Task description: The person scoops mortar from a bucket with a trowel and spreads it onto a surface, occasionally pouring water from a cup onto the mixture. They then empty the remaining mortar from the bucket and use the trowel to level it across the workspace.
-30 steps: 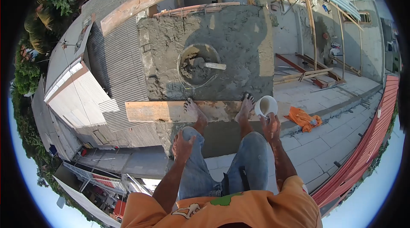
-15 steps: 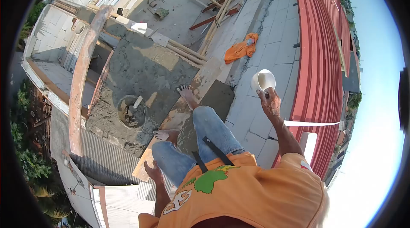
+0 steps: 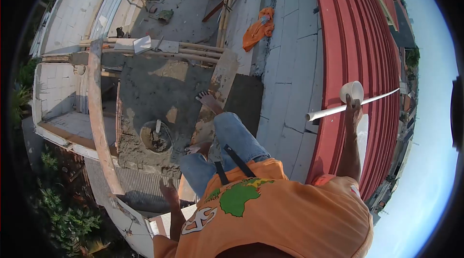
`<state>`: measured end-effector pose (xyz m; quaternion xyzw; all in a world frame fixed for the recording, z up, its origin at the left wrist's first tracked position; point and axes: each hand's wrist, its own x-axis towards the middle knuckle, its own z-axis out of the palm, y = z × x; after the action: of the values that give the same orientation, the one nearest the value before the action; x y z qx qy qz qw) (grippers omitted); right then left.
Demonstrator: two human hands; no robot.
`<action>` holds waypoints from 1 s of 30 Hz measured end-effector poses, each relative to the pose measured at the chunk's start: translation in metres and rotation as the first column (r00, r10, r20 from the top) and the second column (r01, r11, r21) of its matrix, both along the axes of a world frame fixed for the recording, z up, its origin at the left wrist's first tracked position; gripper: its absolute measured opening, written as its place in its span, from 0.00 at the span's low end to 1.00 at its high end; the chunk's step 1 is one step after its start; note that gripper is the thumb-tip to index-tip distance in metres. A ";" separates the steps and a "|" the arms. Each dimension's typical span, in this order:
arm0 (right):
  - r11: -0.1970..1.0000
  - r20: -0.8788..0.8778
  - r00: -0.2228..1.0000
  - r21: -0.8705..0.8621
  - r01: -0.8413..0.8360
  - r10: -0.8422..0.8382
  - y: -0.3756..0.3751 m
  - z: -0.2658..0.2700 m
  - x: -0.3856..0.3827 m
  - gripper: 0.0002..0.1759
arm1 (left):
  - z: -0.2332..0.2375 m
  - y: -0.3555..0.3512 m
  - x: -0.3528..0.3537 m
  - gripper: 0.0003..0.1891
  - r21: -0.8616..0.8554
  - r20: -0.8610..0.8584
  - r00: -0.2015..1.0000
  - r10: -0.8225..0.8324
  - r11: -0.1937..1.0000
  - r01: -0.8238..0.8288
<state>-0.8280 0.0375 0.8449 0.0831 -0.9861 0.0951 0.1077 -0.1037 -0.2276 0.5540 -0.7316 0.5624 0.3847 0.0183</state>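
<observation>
My right hand [image 3: 355, 107] grips a white cup [image 3: 351, 91] by its near side, with the arm stretched out over the red metal roof [image 3: 333, 50]. A white pipe [image 3: 333, 111] lies across the roof right beside this hand. On the other side, my left hand [image 3: 168, 191] hangs low with fingers apart and nothing in it, close to my left knee. A round bucket [image 3: 156, 137] holding grey mortar and a pale-handled tool stands on the wet mortar surface [image 3: 145, 91] ahead of my bare feet.
An orange cloth [image 3: 258, 29] lies on the grey block wall [image 3: 285, 64]. A long wooden plank [image 3: 100, 127] spans the left side above corrugated sheeting [image 3: 140, 188]. Bamboo poles [image 3: 200, 57] edge the slab, with a lower floor beyond. Plants grow far below at left.
My right hand has carried the cup rightward, from above the block wall to over the red roof beside the pipe. The view has turned; my left hand stays low and unloaded.
</observation>
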 end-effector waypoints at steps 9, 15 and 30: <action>0.990 0.157 0.977 -0.006 -0.144 0.143 -0.056 -0.029 0.012 0.29 | 0.042 -0.009 -0.064 0.30 -0.032 -0.113 0.993 0.036 0.999 -0.040; 0.902 0.203 0.879 -0.047 -0.430 0.430 -0.133 -0.065 0.036 0.25 | 0.064 0.006 -0.075 0.28 -0.015 -0.057 0.996 0.072 0.997 -0.073; 0.515 0.460 0.427 -0.078 -0.853 0.778 -0.272 -0.169 0.150 0.18 | 0.041 0.070 -0.098 0.28 -0.012 -0.124 0.959 0.254 0.966 -0.257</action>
<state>-0.6782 -0.2349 0.6759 0.5358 -0.8210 0.0686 -0.1849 -0.2015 -0.1572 0.5950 -0.7735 0.4687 0.4198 -0.0761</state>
